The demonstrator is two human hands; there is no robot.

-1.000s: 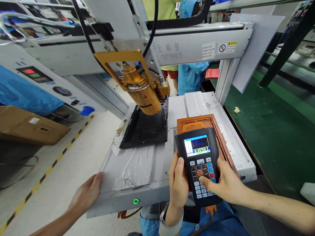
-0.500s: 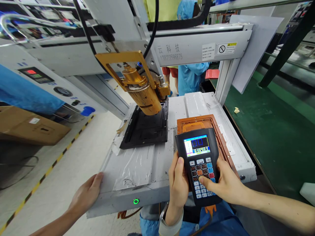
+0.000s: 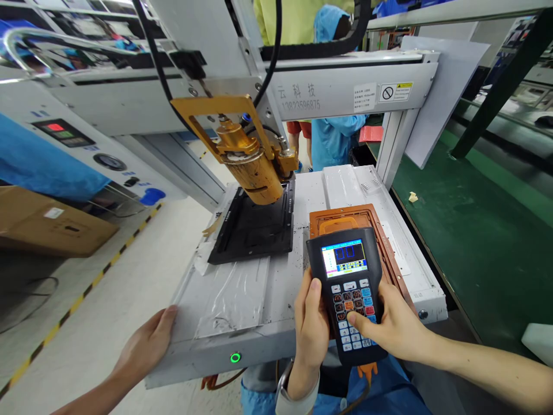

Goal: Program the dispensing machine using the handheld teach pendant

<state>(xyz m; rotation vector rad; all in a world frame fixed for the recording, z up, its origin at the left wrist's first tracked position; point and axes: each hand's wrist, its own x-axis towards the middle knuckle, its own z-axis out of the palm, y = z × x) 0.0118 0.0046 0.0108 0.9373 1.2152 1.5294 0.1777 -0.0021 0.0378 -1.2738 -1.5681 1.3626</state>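
Note:
I hold a black teach pendant (image 3: 344,302) with a lit screen and a keypad, tilted towards me above the machine's front edge. My left hand (image 3: 311,328), with a watch at the wrist, wraps its left side. Around the right side closes my right hand (image 3: 395,323), its thumb on the keys. Partly behind the pendant lies an orange-brown frame (image 3: 389,248). A black rectangular tray (image 3: 254,245) rests on the white machine bed (image 3: 280,288), under a gold-coloured cylindrical head (image 3: 254,173).
At the left corner of the bed, another person's hand (image 3: 149,340) rests on the edge. A grey gantry beam (image 3: 332,86) crosses behind. A control panel (image 3: 64,132) stands at left, with a cardboard box (image 3: 47,222) below. A green-topped table (image 3: 466,225) is at right.
The view has shifted slightly. Both my hands keep their hold on the pendant, the right thumb still on the keypad. The machine head and black tray stay in place.

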